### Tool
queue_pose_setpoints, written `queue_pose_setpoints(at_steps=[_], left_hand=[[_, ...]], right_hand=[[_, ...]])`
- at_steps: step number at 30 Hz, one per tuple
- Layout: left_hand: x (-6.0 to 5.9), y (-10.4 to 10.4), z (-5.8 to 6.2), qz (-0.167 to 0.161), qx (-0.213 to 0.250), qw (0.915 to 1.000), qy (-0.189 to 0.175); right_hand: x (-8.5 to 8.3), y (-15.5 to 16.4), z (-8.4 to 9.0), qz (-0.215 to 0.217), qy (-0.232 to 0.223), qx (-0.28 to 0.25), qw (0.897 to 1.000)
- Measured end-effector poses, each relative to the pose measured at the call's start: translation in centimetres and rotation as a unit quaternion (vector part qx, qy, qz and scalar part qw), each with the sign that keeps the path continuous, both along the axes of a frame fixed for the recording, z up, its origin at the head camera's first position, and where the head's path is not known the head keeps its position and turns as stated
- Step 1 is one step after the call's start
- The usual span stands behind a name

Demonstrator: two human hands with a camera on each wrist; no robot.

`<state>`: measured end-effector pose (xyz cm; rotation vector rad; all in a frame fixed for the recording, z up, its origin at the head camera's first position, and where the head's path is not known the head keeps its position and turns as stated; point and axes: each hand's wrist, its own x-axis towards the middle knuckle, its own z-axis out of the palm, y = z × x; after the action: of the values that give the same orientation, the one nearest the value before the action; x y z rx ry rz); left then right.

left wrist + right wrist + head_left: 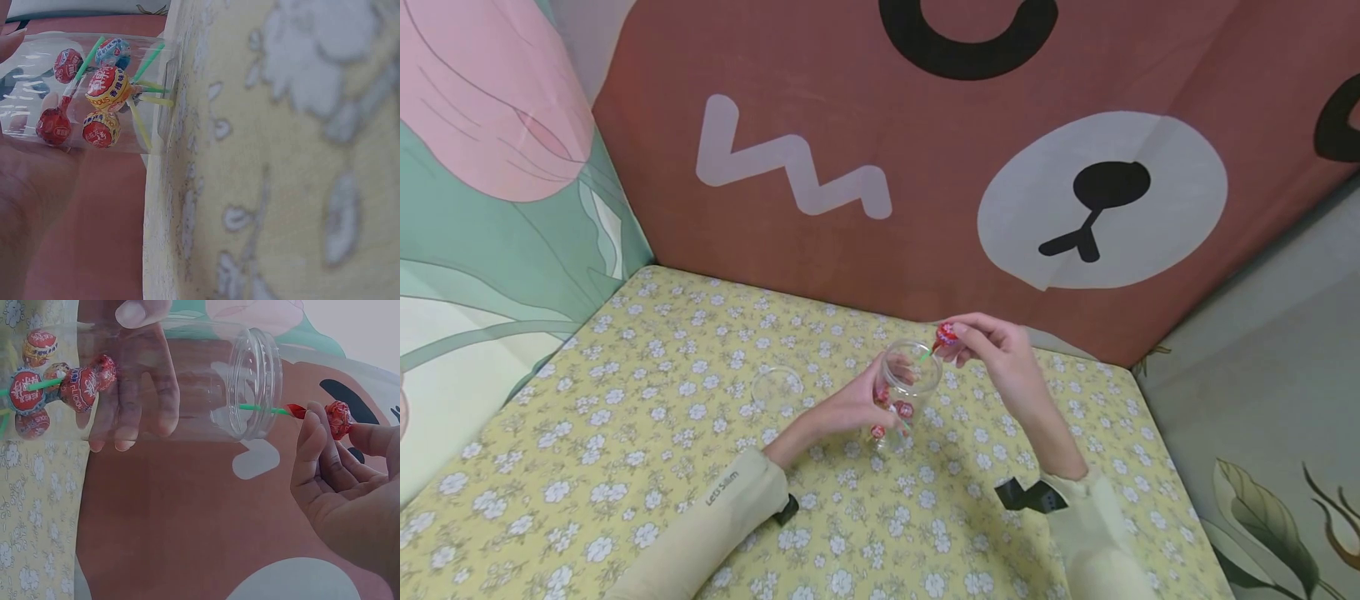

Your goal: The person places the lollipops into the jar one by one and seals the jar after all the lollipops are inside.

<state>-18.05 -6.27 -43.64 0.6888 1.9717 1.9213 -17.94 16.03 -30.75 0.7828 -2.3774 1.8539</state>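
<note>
Floral yellow tablecloth (pixel 625 467), bear backdrop (pixel 925 167).
Left hand (pixel 850 408) grips clear jar (pixel 910 383); right hand (pixel 1000 350) pinches red lollipop (pixel 337 419). Only the wrist views show the wrapped lollipops (pixel 94 106) clearly.

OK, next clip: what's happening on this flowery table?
A person's left hand grips a clear plastic jar standing on the floral tablecloth, with several wrapped lollipops already inside. The right hand pinches a red-wrapped lollipop by its head at the jar's mouth, its green stick poking through the opening. What looks like the jar's clear lid lies on the cloth off to the left.
</note>
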Motion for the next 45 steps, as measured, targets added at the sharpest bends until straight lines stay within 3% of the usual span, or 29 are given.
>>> queue_pose_setpoints(at_steps=[17, 29, 45], left_hand=[[0.1, 0.1, 0.0, -0.004, 0.017, 0.9998, -0.007], [0.3, -0.1, 0.0, -0.016, 0.031, 0.9991, -0.022], [0.2, -0.1, 0.1, -0.007, 0.008, 0.9999, -0.006]], right_hand=[[-0.1, -0.1, -0.5, 0.006, 0.010, 0.027, 1.000], [-0.1, -0.2, -0.8, 0.007, 0.026, 0.080, 0.996], [0.0, 0.3, -1.1, 0.007, 0.045, 0.062, 0.997]])
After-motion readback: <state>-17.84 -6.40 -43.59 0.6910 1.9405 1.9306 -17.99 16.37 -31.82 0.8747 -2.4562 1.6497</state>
